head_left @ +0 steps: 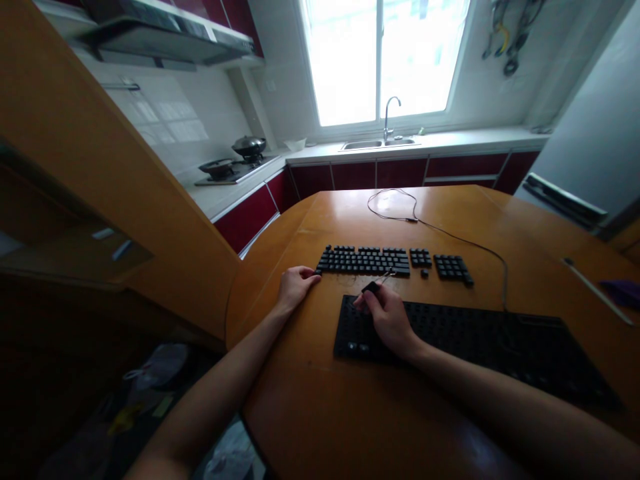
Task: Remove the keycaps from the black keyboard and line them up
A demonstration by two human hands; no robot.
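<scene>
My right hand [393, 320] is closed on a keycap puller [371, 287], its black grip between my fingers and thin wire loops pointing up and away. It is held over the left part of a black keyboard base [465, 333], where a few keycaps [358, 347] sit at the lower left corner. Beyond the base, loose black keycaps [367, 261] lie in rows in a keyboard layout. At the near left corner of those rows, my left hand [297, 285] pinches a dark keycap [318, 272] with its fingertips, low against the table.
The wooden table [295, 413] has a rounded edge at left. A black cable [465, 237] runs from the keyboard base to a loop at the far side. A pale stick [597, 291] and a purple cloth [621, 292] lie at right. Behind stand a sink [363, 145] and stove [240, 172].
</scene>
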